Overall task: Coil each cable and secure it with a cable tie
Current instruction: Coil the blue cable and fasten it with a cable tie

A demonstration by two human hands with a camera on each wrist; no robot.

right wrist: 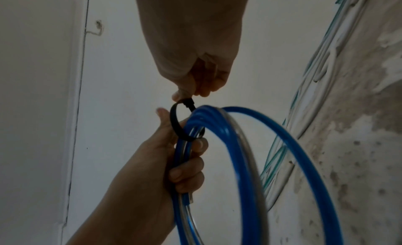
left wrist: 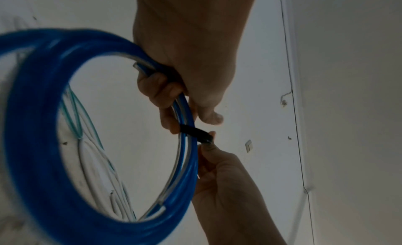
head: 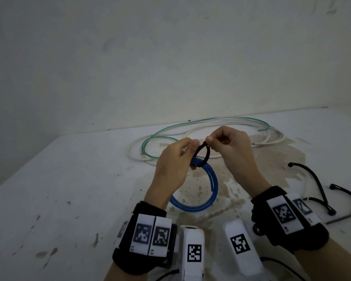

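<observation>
Blue cable (head: 201, 191), coiled into a ring of several turns, hangs above the worktop (head: 69, 189) in front of the person. Left hand (head: 171, 157) grips the bunched turns at the top of the ring, fingers (right wrist: 188, 171) curled round them, probably so the coil cannot spring apart while it is being bound. Black cable tie (right wrist: 176, 123) forms a loose loop round those turns, right next to the left-hand grip; loop is not yet drawn tight. Right hand (head: 229, 142) pinches the tie at its head, thumb and fingers closed on it, apparently to pull it snug. Whether the tail is already through the head cannot be told.

White and green cables (head: 211, 126) lie loose and uncoiled on the worktop beyond the hands, against the wall. Spare black ties (head: 322, 191) lie at the right, close to the working hand.

Writing: none readable. Wrist bands (head: 148, 234) carry only black-and-white square code markers.
</observation>
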